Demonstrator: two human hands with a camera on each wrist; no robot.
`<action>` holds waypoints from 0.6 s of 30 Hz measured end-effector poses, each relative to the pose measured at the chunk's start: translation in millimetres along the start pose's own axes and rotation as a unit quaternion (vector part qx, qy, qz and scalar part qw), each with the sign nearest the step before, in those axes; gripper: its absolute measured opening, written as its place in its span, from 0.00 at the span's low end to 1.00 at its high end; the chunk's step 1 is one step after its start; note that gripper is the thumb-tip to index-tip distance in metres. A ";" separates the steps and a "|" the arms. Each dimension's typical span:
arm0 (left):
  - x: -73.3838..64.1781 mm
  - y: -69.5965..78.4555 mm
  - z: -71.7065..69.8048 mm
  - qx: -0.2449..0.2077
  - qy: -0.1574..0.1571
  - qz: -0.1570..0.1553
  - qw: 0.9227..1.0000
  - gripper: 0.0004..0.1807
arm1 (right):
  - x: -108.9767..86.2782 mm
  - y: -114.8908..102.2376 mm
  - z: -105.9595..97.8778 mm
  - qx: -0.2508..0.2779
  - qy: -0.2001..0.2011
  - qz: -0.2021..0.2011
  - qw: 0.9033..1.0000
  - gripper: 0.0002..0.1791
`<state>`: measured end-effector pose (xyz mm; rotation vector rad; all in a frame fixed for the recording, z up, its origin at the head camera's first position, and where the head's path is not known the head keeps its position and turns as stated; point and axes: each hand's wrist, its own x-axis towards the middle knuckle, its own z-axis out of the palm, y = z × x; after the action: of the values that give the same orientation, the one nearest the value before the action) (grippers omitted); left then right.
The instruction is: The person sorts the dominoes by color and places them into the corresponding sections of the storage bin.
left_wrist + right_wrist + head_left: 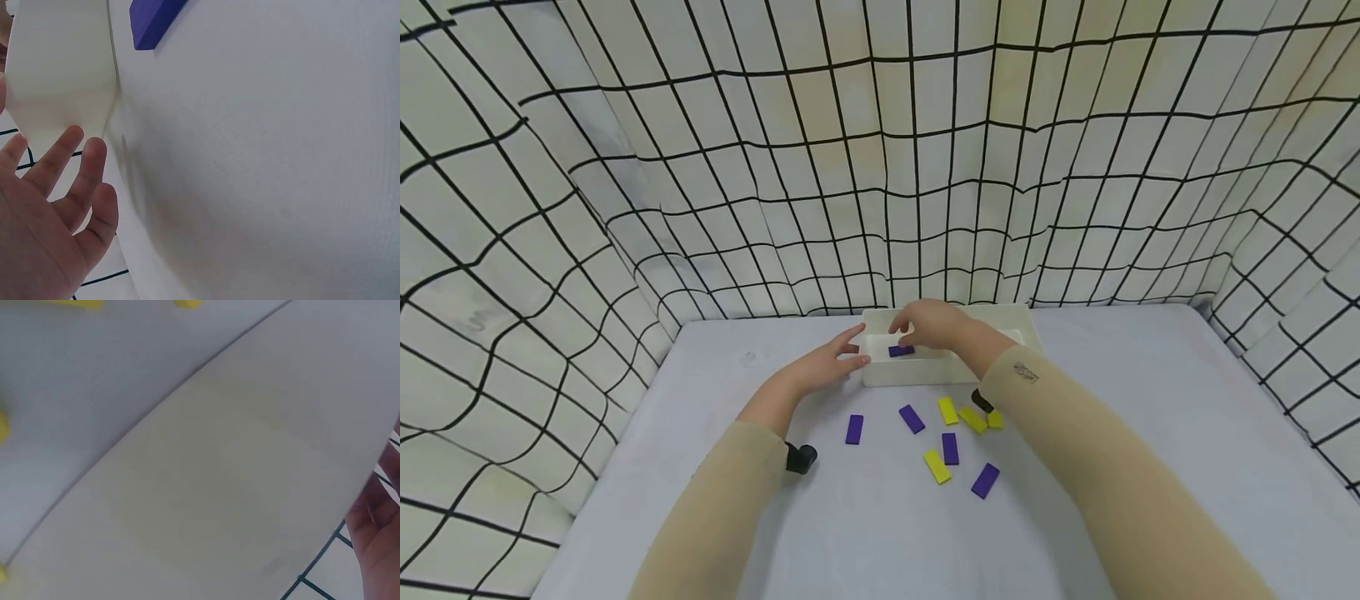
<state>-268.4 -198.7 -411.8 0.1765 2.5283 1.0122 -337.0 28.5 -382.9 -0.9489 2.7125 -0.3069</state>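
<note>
My left hand [823, 367] is at the left end of the white box [917, 372], with its fingers spread. In the left wrist view the left fingertips [75, 134] overlap the box's end wall. My right hand [931, 323] reaches over the rim into the box's left part. Its thumb and index finger are apart, right above purple blocks [895, 352] on the box floor. The right wrist view shows mostly the box's outer wall [219, 462], which partly hides the right fingers [369, 512].
On the white table [865, 533], in front of the box, lie several loose purple blocks [854, 429] and yellow blocks [937, 467]. One yellow block [995, 419] sits close beside the right sleeve. Black-gridded white netting [925, 167] rises behind the table and along both sides.
</note>
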 end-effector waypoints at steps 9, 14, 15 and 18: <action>-2.4 -3.2 0.5 -0.010 0.001 0.002 1.000 0.42 | -24.0 -6.9 -10.2 0.019 0.009 -0.031 0.999 0.19; -0.4 -2.3 -0.1 -0.006 0.005 0.003 1.000 0.41 | -39.0 -1.0 -12.1 0.012 0.025 -0.050 0.998 0.18; -0.1 -2.2 0.2 -0.006 0.006 0.003 1.000 0.41 | -43.0 0.5 -12.1 0.009 0.027 -0.055 0.998 0.18; 0.3 -1.7 1.0 -0.006 0.008 0.005 1.000 0.41 | -57.2 4.1 -11.2 0.004 0.035 -0.069 0.997 0.18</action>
<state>-268.2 -199.3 -413.7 0.1787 2.5375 1.0358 -299.5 69.2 -364.0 -1.1471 2.7105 -0.3827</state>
